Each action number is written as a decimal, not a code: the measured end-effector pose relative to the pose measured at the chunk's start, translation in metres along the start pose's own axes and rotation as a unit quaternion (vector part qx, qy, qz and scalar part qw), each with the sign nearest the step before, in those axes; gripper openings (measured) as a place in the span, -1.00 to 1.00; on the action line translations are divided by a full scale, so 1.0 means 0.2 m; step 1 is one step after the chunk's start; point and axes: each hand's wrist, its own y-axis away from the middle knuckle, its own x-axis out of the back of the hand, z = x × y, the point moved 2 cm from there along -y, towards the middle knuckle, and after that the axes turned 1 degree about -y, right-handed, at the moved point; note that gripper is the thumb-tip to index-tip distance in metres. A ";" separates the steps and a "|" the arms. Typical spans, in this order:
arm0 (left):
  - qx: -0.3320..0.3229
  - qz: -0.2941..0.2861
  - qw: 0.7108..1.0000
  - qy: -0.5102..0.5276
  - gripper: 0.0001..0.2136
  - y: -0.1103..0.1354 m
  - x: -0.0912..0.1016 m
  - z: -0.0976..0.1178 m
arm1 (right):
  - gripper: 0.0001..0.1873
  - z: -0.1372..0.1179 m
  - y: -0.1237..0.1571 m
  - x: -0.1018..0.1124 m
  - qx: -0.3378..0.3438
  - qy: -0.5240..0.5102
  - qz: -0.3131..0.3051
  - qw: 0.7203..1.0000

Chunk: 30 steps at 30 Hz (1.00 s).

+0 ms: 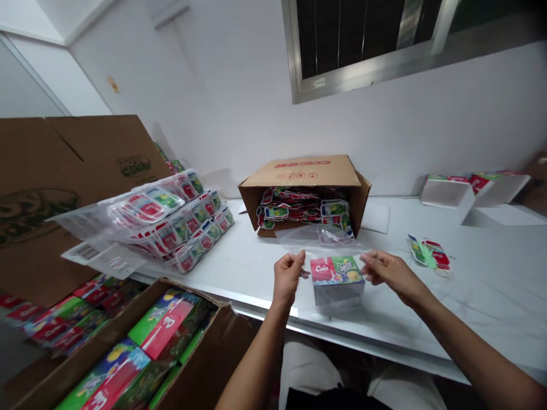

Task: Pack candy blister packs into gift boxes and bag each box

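A small red and green box [337,272] marked Cola and Sprite sits on the table near its front edge, inside a clear plastic bag [329,242]. The bag's film spreads above the box toward the carton behind. My left hand [289,276] is closed in a pinch on the bag at the box's left. On the other side, my right hand [387,273] pinches the bag close to the box's right corner. Beyond the bag, an open cardboard carton [305,171] lies on its side, holding many flat drink-printed packets [294,208].
Bagged stacks of packets [188,228] lie at the left of the white table [252,285]. Below them, an open carton [226,330] holds several printed boxes [164,324]. Loose packets [431,253] lie at right, with open white boxes [448,193] behind.
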 end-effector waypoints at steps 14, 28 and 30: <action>0.045 -0.020 0.997 -0.058 -0.49 -0.08 0.00 -0.05 | -0.60 -0.05 -0.13 -0.02 0.123 0.215 0.035 0.968; -0.107 0.063 0.908 -0.400 -0.56 -0.06 0.01 0.03 | -0.63 -0.13 -0.15 -0.09 0.234 0.250 0.066 0.937; -0.141 0.092 0.895 -0.413 -0.62 -0.11 0.00 0.04 | -0.63 -0.17 -0.17 -0.10 0.267 0.255 0.078 0.926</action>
